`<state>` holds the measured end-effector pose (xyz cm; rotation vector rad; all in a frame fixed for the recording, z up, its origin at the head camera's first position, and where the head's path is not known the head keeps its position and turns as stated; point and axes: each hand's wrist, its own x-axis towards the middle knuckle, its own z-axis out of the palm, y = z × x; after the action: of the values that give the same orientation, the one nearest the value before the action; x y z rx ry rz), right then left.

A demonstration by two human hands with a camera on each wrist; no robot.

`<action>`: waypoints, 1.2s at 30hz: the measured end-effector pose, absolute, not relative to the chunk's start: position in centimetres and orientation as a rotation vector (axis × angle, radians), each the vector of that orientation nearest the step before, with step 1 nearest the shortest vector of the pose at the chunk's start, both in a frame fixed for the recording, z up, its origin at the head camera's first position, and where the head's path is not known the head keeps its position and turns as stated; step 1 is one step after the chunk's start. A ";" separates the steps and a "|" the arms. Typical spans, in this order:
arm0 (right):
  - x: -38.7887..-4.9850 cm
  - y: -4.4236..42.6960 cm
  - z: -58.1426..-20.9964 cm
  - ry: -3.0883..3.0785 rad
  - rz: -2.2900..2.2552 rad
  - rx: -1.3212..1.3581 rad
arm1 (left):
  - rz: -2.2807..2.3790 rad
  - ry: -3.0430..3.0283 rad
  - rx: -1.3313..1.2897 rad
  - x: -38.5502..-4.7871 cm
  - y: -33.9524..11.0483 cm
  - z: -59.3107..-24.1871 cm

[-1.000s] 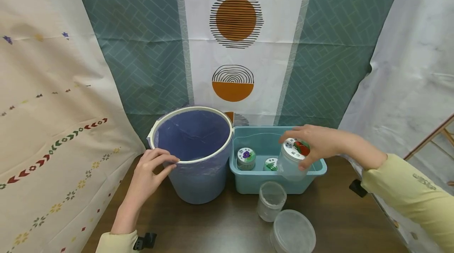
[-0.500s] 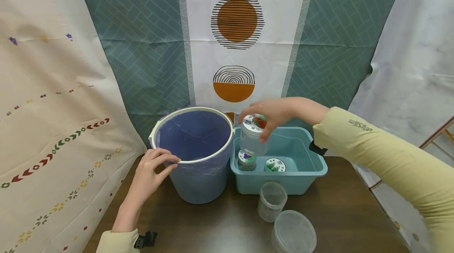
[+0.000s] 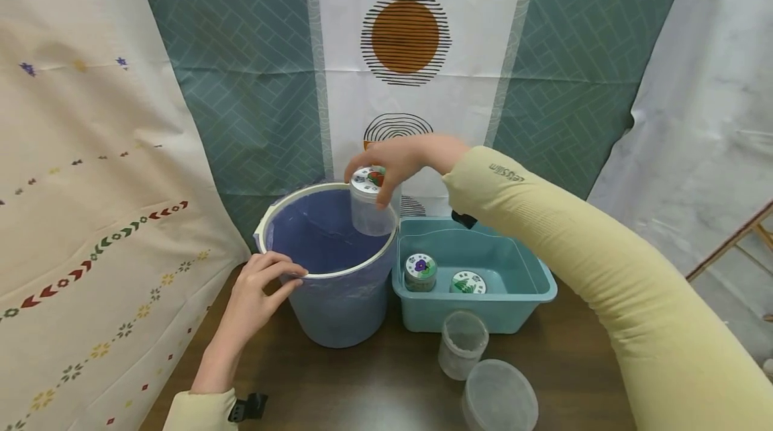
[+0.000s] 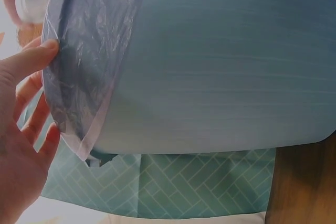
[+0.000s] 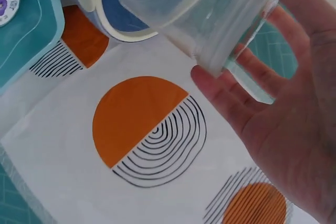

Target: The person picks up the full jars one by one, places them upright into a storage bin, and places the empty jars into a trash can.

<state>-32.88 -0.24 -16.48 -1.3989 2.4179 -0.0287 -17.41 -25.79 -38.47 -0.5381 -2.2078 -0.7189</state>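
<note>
A clear jar [image 3: 370, 211] with a white lid and a red picture hangs upright over the right side of a blue bin [image 3: 338, 313]. My right hand [image 3: 401, 161] grips it by the lid from above; in the right wrist view the jar [image 5: 178, 3] is see-through, with the fingers of the right hand [image 5: 294, 103] round its lid end. At the bin's near left rim, my left hand [image 3: 256, 297] pinches the edge, where a thin plastic liner folds over. The left wrist view has the left thumb of that hand [image 4: 23, 129] on the liner [image 4: 89, 51].
Right of the bin stands a teal basin [image 3: 471, 313] holding a purple-flower-lidded jar [image 3: 419, 272] and a green-leaf-lidded jar [image 3: 468, 282]. In front of it, a small clear jar [image 3: 461, 344] and a larger clear container [image 3: 500, 396] are on the brown table [image 3: 338, 391].
My right hand has carried the red-pictured jar left and up, out of the teal basin and over the bin. The left hand has stayed on the rim.
</note>
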 end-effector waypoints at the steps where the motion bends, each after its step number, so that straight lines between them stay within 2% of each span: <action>1: -33.0 -0.8 -16.7 2.428 -0.043 -1.381 | -0.721 -2.209 -0.536 -17.4 -25.8 -38.5; 5: -33.4 -2.7 -17.6 2.489 -0.050 -1.306 | -0.723 -2.215 -0.544 -17.5 -25.9 -38.5; 16: -35.0 -6.9 -20.0 2.485 -0.011 -1.361 | -0.727 -2.227 -0.535 -17.3 -26.0 -38.5; 26: -36.1 -8.0 -22.0 2.562 -0.196 -1.317 | -0.745 -2.228 -0.538 -17.5 -25.9 -38.5; 36: -36.4 -8.9 -24.0 2.623 -0.096 -1.313 | -0.760 -2.235 -0.528 -17.5 -25.8 -38.6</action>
<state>-36.37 -8.94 -23.99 -1.3129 2.6233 -0.0964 -17.47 -25.84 -38.58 -0.5279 -2.2347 -0.7595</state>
